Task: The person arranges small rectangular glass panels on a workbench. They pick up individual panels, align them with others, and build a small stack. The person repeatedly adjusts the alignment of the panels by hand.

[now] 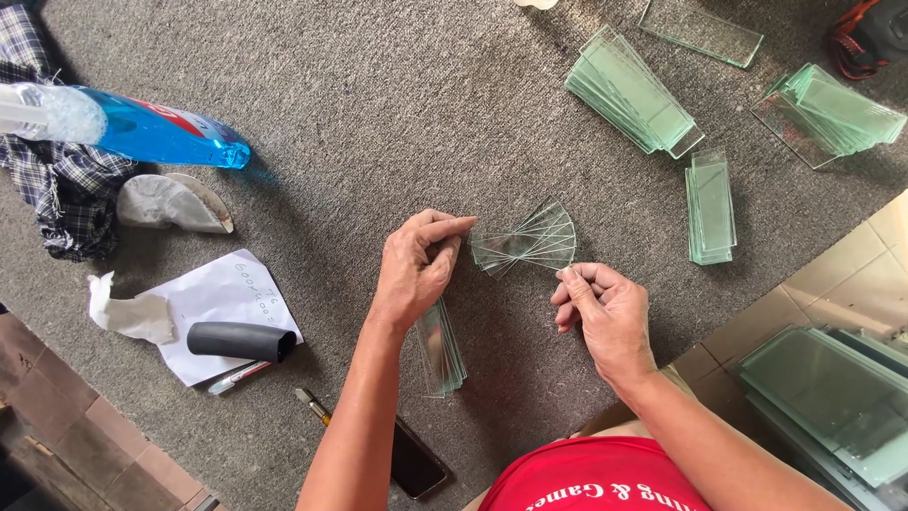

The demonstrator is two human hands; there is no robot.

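While you sat over the carpet (397, 123), your left hand (416, 270) and right hand (605, 312) each pinched one end of the glass strips (525, 241), fanning them just above the carpet so each edge showed. A small stack (442, 352) lay under your left wrist. Farther off sat sorted glass piles (632, 90).
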